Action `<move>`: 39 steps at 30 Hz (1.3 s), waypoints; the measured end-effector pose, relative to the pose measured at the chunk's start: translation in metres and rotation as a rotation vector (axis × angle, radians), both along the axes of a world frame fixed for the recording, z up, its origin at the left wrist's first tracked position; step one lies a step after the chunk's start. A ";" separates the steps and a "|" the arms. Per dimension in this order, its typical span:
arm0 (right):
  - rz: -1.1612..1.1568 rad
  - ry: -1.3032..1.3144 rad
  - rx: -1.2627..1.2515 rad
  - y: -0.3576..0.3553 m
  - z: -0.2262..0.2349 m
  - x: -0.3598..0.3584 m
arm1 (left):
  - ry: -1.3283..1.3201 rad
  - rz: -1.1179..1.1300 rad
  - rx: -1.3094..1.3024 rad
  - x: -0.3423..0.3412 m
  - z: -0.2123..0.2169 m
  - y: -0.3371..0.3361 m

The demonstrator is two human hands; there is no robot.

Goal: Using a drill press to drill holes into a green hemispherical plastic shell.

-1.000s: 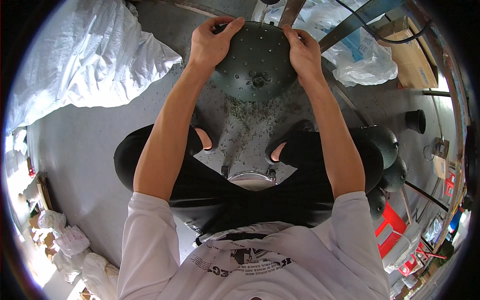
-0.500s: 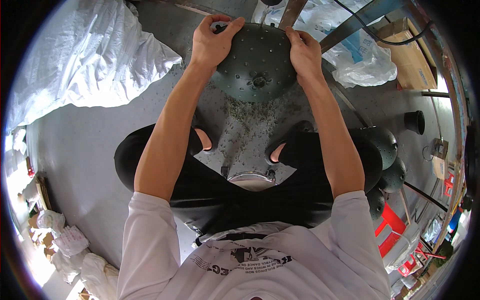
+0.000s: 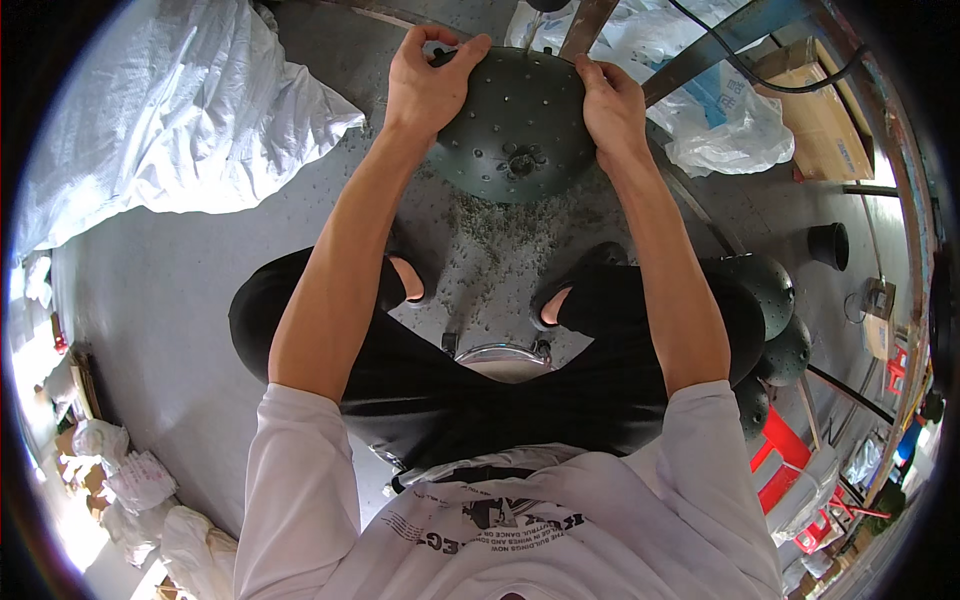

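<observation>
A dark green dome-shaped plastic shell, dotted with small holes and marked by a flower-like centre, is held up in front of me. My left hand pinches its far left rim between thumb and curled fingers. On the far right rim, my right hand grips with the thumb on top and its other fingers partly hidden. A thin drill-like bit comes down at the shell's far edge between my hands; its contact point is hard to make out.
Green shavings litter the floor between my feet. Several similar domes are stacked by my right knee. A white sack lies left, a metal beam and cardboard box far right. A black pot stands right.
The shell and both hands have shifted very slightly to the right. My grip on the shell is the same.
</observation>
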State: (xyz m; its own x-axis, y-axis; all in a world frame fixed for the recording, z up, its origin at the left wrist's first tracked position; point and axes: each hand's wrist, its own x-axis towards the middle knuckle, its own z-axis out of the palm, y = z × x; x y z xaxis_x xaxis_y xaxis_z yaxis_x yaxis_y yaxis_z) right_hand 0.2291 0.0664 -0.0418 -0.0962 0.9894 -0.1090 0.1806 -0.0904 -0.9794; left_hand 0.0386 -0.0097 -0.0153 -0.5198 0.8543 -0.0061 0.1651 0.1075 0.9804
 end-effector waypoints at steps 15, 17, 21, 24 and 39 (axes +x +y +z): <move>0.006 -0.004 0.029 0.002 0.002 -0.003 | -0.019 0.011 0.013 0.000 0.005 -0.002; 0.003 -0.002 0.026 0.001 0.004 -0.005 | 0.001 0.013 0.017 -0.002 0.004 -0.002; 0.012 0.013 0.032 -0.001 0.005 -0.006 | 0.033 0.015 0.010 -0.005 0.001 -0.001; 0.012 0.022 0.038 0.000 0.004 -0.007 | -0.014 0.017 0.046 -0.006 -0.001 -0.001; 0.015 0.022 0.006 0.002 0.002 -0.006 | -0.022 0.038 -0.005 -0.001 0.009 -0.003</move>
